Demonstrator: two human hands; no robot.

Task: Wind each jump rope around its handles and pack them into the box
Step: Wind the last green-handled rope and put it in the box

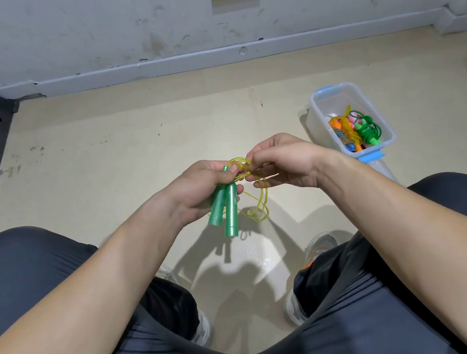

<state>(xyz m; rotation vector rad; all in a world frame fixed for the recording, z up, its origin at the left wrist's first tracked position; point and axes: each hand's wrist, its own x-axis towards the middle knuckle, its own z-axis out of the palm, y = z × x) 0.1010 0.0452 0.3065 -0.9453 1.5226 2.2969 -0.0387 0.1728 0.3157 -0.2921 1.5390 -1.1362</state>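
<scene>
Hands meet above the floor, between a seated person's knees. The left hand wraps fingers and thumb round the upper part of two green handles, which lie side by side and touching. The right hand, just beside it, pinches the thin yellow rope close to the handle tops. Slack loops hang below this hand, to the right of the handles.

The handles' long axis runs far to near: rope ends are up inside the left hand's grip, and butt ends point down toward the person, tilted slightly left.

The handles look like light, rigid, smooth plastic, perhaps a little slippery, so a full wrap round the pair seems the surest hold. The rope looks thin, soft and springy — likely to uncoil unless kept taut and pinched near the handles.

At the far right, on the floor, stands a clear box with blue clips — inside it lie wound ropes in orange, pink and green.
</scene>
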